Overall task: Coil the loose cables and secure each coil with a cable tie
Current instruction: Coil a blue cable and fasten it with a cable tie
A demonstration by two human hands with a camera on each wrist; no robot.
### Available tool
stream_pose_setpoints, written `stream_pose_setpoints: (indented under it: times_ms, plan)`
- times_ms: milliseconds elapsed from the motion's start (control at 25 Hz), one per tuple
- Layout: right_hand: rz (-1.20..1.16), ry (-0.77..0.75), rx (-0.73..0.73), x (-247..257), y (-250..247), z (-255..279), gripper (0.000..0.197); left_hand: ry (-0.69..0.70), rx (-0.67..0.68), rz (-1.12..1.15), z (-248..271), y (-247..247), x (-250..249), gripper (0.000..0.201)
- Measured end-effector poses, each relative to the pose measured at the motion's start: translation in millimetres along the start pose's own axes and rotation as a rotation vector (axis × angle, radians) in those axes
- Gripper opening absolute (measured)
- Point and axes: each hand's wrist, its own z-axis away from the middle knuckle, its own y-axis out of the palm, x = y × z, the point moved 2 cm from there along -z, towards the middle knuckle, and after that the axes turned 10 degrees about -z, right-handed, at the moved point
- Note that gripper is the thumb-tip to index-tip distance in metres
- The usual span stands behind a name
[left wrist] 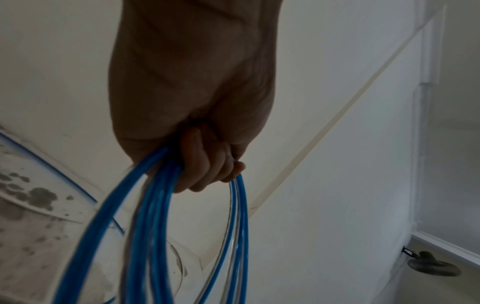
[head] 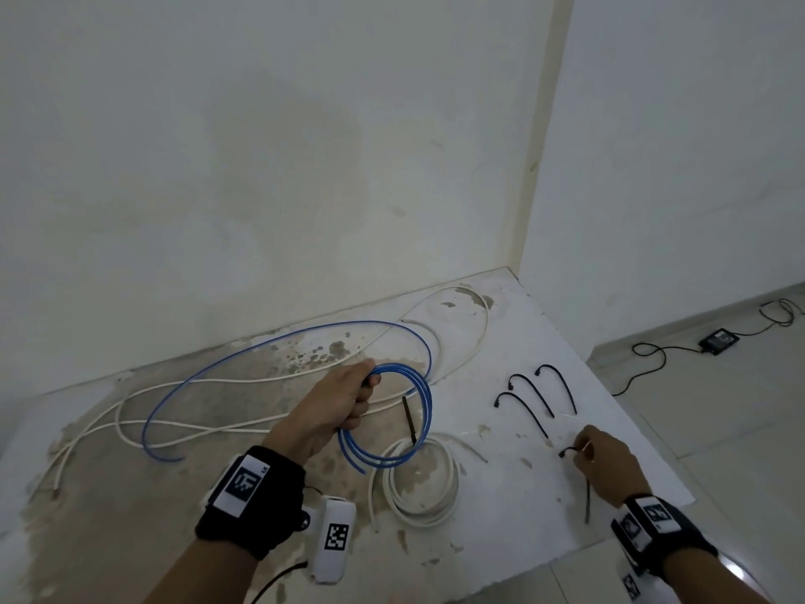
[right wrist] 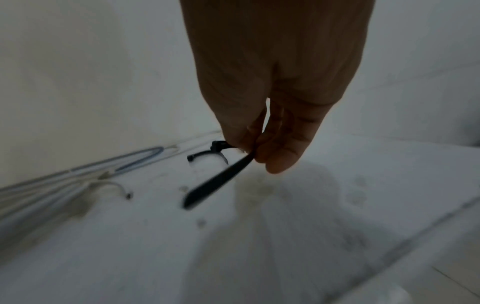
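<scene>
My left hand (head: 348, 398) grips a blue cable coil (head: 405, 429) above the white sheet; the left wrist view shows the fingers (left wrist: 205, 168) curled round several blue loops (left wrist: 155, 216). A long loose blue loop (head: 244, 350) trails to the left. My right hand (head: 596, 459) pinches a black cable tie (head: 568, 451) near its head, the tail (right wrist: 218, 181) hanging down. Three more black ties (head: 536, 394) lie on the sheet beyond it. A white cable coil (head: 418, 486), bound with a black tie (head: 409, 418), lies between my hands.
Loose white cable (head: 261, 381) sprawls across the stained sheet (head: 522, 516) up to the wall corner (head: 509, 272). At the right the tiled floor holds a black adapter with its cord (head: 718, 340). A white wrist device (head: 333, 538) hangs under my left forearm.
</scene>
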Motion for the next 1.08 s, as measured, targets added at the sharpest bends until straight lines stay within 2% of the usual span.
stream_pose_setpoints:
  times_ms: [80, 240, 360, 520, 760, 880, 1000, 1080]
  plan:
    - [-0.263, -0.064, -0.055, 30.0, -16.2, 8.7, 0.016, 0.015, -0.039, 0.007, -2.0, -3.9, -1.9, 0.04]
    - [-0.677, -0.229, -0.158, 130.4, -48.3, 30.5, 0.014, 0.056, -0.107, 0.047, -5.1, -9.8, -8.5, 0.039]
    - [-0.754, -0.341, -0.123, 199.3, -62.1, 47.8, 0.007, 0.09, -0.154, 0.045, -4.9, -15.9, -13.6, 0.04]
    - [-0.802, -0.403, -0.129, 257.1, -62.6, 64.3, 0.008, 0.137, -0.196, 0.047, 0.8, -27.8, -17.3, 0.041]
    - [-0.915, -0.382, -0.109, 293.0, -33.9, 75.3, 0.007, 0.211, -0.258, 0.105, 10.2, -33.3, -20.5, 0.042]
    - [-1.049, -0.362, 0.021, 307.3, -19.8, 84.2, 0.005, 0.217, -0.237, 0.109, 13.8, -28.3, -17.6, 0.042]
    - [-1.154, -0.362, 0.182, 321.9, -10.4, 92.6, 0.014, 0.222, -0.26, 0.064, 18.2, -23.0, -14.1, 0.043]
    - [-1.158, -0.384, 0.21, 326.6, -7.5, 96.0, 0.018, 0.215, -0.293, 0.046, 19.0, -24.1, -12.5, 0.041]
